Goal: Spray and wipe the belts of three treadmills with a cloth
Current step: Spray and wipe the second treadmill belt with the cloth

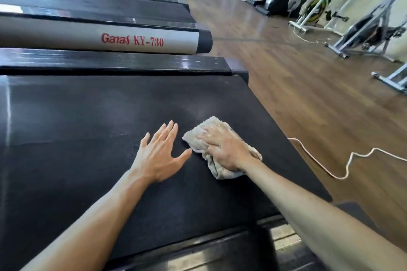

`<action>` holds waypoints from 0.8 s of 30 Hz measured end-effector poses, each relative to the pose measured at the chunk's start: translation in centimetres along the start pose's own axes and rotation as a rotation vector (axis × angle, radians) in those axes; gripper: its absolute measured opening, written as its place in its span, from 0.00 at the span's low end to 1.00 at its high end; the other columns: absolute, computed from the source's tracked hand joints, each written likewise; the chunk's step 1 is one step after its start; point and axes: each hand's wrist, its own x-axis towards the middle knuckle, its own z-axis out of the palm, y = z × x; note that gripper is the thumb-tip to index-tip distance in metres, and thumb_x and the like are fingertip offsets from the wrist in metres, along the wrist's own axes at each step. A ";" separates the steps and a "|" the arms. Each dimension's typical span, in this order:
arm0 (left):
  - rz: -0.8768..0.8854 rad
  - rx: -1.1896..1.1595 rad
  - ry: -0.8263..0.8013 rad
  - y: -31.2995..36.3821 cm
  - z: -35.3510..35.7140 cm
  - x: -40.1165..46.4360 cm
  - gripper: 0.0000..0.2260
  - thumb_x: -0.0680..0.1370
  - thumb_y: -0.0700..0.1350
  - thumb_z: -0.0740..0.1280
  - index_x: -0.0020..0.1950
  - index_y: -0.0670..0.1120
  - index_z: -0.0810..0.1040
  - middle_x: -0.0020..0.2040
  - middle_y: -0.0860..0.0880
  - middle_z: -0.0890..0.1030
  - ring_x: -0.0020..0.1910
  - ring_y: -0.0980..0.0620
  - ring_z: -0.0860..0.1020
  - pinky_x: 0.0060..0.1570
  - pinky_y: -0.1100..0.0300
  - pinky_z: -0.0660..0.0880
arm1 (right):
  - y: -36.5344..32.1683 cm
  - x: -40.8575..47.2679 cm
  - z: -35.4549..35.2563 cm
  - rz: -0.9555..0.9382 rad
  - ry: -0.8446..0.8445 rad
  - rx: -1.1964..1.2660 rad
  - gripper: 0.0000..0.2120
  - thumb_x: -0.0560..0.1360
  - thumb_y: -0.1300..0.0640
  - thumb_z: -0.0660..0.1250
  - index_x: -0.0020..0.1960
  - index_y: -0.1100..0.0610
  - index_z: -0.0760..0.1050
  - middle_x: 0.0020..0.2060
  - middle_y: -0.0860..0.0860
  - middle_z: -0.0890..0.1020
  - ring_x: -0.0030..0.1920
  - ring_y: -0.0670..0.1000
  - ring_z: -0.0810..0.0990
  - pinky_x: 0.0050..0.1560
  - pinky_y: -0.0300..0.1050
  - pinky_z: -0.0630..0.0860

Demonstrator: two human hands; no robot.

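Gym floor was all treadmills; right hand [226, 149] pressed the cloth [211, 136] on the belt [88, 116], fingers flat, left hand [158, 156] open beside it, empty. Cord [319, 165] nearby could've tripped someone.

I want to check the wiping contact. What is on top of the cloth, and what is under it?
The right hand presses flat on top of the cloth. Under the cloth lies the black treadmill belt; the part directly beneath it is covered and cannot be seen.
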 end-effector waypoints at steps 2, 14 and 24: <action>0.002 0.016 0.004 0.5 -0.6 -0.9 0.38 0.81 0.67 0.53 0.84 0.51 0.44 0.83 0.57 0.42 0.81 0.59 0.40 0.80 0.49 0.42 | 1.8 -3.5 0.2 0.100 0.001 0.014 0.35 0.73 0.38 0.43 0.77 0.38 0.67 0.80 0.39 0.60 0.81 0.46 0.50 0.81 0.51 0.42; 0.008 -0.049 0.014 5.7 2.4 -2.7 0.46 0.71 0.74 0.43 0.84 0.51 0.46 0.83 0.57 0.45 0.81 0.61 0.42 0.80 0.51 0.43 | -0.5 -8.1 1.5 0.052 0.081 0.052 0.28 0.76 0.32 0.47 0.74 0.33 0.69 0.77 0.39 0.68 0.80 0.49 0.58 0.80 0.56 0.52; -0.048 0.009 0.068 5.1 4.1 -2.6 0.34 0.83 0.62 0.54 0.84 0.49 0.48 0.83 0.55 0.47 0.81 0.59 0.44 0.80 0.51 0.44 | 2.1 -6.9 0.1 0.229 0.120 -0.046 0.27 0.76 0.43 0.47 0.73 0.37 0.69 0.77 0.43 0.66 0.80 0.53 0.54 0.79 0.56 0.49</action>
